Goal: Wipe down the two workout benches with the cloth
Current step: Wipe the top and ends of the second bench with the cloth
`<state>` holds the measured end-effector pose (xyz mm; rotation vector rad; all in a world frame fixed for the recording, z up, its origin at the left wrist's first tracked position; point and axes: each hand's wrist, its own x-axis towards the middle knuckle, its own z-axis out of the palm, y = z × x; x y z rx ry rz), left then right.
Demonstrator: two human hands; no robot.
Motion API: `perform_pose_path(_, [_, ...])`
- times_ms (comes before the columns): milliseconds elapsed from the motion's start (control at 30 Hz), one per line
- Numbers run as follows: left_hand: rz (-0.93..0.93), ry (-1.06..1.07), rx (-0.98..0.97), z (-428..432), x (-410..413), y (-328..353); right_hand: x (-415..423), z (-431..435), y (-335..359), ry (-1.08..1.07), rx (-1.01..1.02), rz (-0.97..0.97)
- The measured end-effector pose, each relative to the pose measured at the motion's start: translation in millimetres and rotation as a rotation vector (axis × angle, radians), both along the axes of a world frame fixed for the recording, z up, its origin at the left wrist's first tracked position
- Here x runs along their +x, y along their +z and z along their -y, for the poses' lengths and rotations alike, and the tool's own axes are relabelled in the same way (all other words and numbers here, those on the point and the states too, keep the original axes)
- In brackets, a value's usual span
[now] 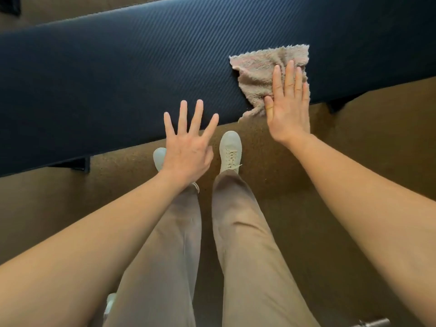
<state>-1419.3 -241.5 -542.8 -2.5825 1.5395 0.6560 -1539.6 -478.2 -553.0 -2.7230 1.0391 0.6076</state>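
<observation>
Head view: dark bench (118, 74) spans frame from 9 to 2 o'clock. Left hand (188, 147) at centre, fingers spread wide, holding nothing, over bench's near edge. Right hand (289, 107) at 2 o'clock, flat and open, palm pressing beige cloth (259, 69) onto bench, one cloth corner hanging off near edge.

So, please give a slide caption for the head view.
Right hand pressing a cloth flat on a dark bench; left hand spread open, empty.

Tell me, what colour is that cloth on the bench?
Pale pinkish-beige and fluffy; the cloth shows in the head view.
</observation>
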Motion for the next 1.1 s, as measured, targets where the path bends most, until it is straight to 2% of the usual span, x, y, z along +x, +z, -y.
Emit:
perform_pose_path(67, [0.005,0.039,0.013,12.2,-11.7,-0.9,-14.5,18.2,-0.7,-0.060,-0.002,0.008])
perform_pose_path(233, [-0.002,0.005,-0.040,32.0,-28.1,-0.2,-24.5,30.6,-4.9,-0.047,0.019,0.055])
perform_pose_path(400, [-0.012,0.092,-0.024,58.1,-33.6,-0.8,-23.8,31.1,-10.3,-0.056,0.007,0.095])
perform_pose_path(767, [-0.081,0.167,-0.038,59.3,-35.6,4.9,-25.3,29.7,-12.3,-0.087,0.049,0.115])
perform_pose_path(933, [-0.177,0.230,-0.050,60.9,-35.3,6.2,-24.9,26.3,-13.4,-0.110,0.052,0.120])
perform_pose_path(1100, [-0.171,0.209,-0.032,57.3,-33.0,5.6,-24.3,23.5,-11.7,-0.128,0.082,0.113])
